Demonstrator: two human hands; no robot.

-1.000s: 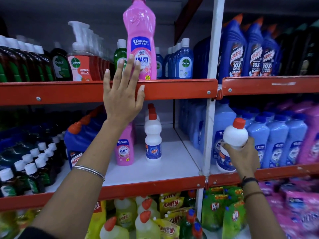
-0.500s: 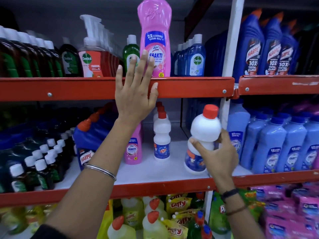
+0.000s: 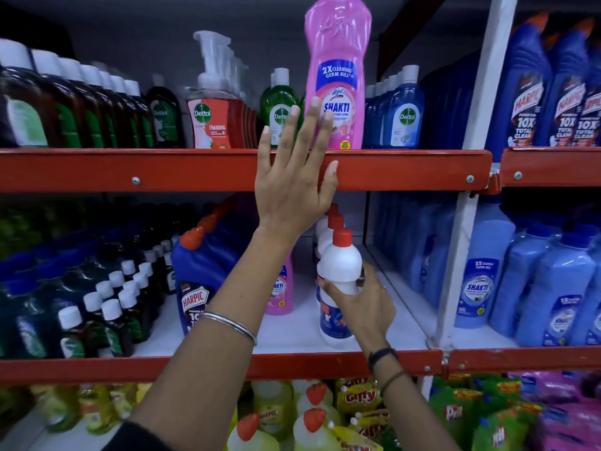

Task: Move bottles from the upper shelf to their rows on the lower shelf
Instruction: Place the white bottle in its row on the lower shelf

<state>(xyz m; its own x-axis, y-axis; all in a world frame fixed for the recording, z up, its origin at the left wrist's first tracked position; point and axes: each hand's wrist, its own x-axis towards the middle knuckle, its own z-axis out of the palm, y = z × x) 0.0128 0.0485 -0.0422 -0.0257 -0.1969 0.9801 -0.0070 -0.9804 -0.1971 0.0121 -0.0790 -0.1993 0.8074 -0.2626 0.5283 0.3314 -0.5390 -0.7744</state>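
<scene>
A tall pink Shakti bottle (image 3: 338, 76) stands at the front of the upper shelf (image 3: 130, 170). My left hand (image 3: 292, 180) is raised flat in front of that shelf's red edge, fingers spread, fingertips reaching the pink bottle's label. My right hand (image 3: 361, 304) grips a white bottle with a red cap (image 3: 340, 265), which stands at the front of a row of matching white bottles (image 3: 331, 219) on the lower shelf (image 3: 292, 333). A smaller pink Shakti bottle (image 3: 281, 294) stands just left of that row, partly hidden by my left forearm.
Dettol bottles (image 3: 403, 115) and pump bottles (image 3: 211, 118) flank the pink bottle on the upper shelf. Blue Harpic bottles (image 3: 195, 281) and dark small bottles (image 3: 107, 307) fill the lower shelf's left. A white upright post (image 3: 461, 222) separates the right bay of blue bottles (image 3: 546, 288).
My right hand carried the white bottle leftward from the right bay and set it down at the front of the white row. My left hand stayed by the pink bottle.
</scene>
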